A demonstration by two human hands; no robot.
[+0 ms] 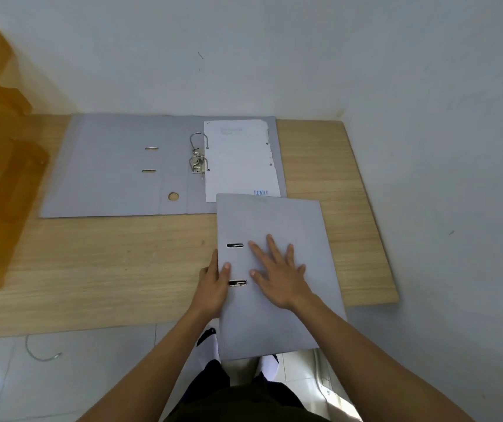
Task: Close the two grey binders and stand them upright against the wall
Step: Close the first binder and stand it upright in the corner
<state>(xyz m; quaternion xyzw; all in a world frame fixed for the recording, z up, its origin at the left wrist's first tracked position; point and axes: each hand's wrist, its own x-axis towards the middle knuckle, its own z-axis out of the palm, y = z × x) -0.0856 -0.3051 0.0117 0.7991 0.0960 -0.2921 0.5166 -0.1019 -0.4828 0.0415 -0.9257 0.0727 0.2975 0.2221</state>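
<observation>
on the wooden desk (92, 269), "lunas" paper (241, 159); left hand (213, 284) grips closed binder (274, 214), right hand (277, 275) flat.

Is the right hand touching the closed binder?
Touching. The head view shows the right hand lying flat, fingers spread, on the closed binder's cover.

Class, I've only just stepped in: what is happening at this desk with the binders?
A person is working on two grey binders at a wooden desk. The nearer binder is closed and lies flat, jutting over the front edge; the right hand presses flat on its cover while the left hand grips its spine edge. The far binder lies open by the wall, papers on its rings. Neither stands upright yet.
</observation>
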